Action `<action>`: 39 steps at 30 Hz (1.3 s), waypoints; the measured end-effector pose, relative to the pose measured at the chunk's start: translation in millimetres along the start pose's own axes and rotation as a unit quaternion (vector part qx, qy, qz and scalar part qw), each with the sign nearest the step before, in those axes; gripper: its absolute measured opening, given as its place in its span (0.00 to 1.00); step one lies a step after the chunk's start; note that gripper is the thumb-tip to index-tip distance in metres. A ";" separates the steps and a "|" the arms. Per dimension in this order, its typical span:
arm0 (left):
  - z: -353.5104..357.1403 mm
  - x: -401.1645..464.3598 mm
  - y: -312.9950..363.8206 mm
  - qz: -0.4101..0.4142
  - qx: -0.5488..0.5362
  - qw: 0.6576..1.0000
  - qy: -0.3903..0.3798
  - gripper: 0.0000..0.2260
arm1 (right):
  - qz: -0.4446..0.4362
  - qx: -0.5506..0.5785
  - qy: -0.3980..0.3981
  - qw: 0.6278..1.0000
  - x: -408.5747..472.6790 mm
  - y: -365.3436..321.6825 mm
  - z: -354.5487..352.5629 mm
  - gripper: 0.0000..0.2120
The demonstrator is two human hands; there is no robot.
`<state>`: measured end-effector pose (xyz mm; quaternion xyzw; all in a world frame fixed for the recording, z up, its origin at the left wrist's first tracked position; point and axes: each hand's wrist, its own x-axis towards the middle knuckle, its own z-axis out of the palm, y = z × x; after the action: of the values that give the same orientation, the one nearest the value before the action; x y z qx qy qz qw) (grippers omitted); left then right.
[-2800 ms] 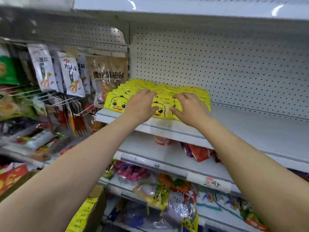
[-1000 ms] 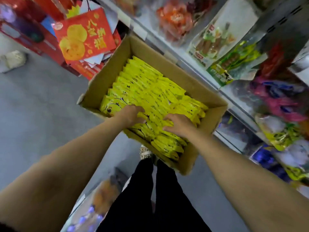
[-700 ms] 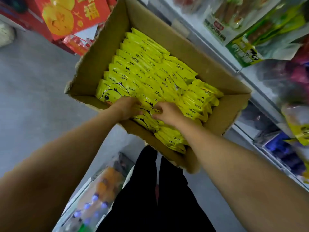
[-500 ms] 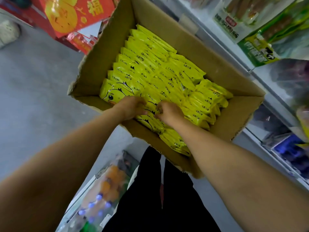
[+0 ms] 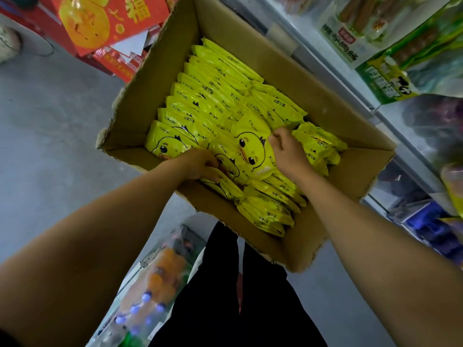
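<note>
Left hand (image 5: 200, 164) and right hand (image 5: 288, 151) are set inside the cardboard box (image 5: 150, 78).
By both, yellow duck packets (image 5: 250, 149) are gripped near its front wall.

Both bare forearms are stretched forward and down, drawn toward each other. The left grip (image 5: 200, 164) is turned knuckles-up, with its fingers curled onto a yellow packet (image 5: 226, 169). The right grip (image 5: 288, 151) is held near it, its fingertips pinched on a second yellow packet (image 5: 253, 146).

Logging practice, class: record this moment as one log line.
cardboard box: full of yellow packets | left hand: grips packets | right hand: grips tilted packet | stage: gathering
</note>
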<state>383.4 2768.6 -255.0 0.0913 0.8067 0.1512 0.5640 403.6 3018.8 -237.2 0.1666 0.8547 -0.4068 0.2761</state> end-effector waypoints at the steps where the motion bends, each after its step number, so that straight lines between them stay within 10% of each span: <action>1: 1.2 4.1 -0.5 -0.001 0.016 1.000 -0.009 0.27 | -0.002 -0.004 0.014 1.000 2.0 1.3 -2.6 0.12; 13: 8.0 22.8 8.7 -0.026 0.079 0.996 0.028 0.10 | 0.022 0.056 -0.018 0.998 -3.0 31.7 -5.9 0.29; 24: -20.9 -51.2 53.8 0.037 -0.098 0.992 0.067 0.09 | 0.016 0.082 0.057 0.995 -56.6 15.2 -71.1 0.19; 28: -28.9 -88.3 87.4 0.042 -0.242 0.967 0.075 0.12 | 0.014 0.129 0.133 0.983 -91.4 7.5 -100.4 0.27; 33: -28.6 -126.4 126.3 0.036 -0.383 0.923 -0.004 0.56 | 0.031 0.295 0.167 0.940 -142.8 -4.5 -133.5 0.10; 39: -12.4 -165.5 179.4 0.053 -0.355 0.933 -0.015 0.45 | 0.009 0.377 0.159 0.913 -199.5 -1.9 -174.2 0.08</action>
<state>425.0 2882.5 -42.8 -0.0700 0.6859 0.4554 0.5632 502.0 3142.8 -24.9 0.3286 0.6691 -0.6640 0.0575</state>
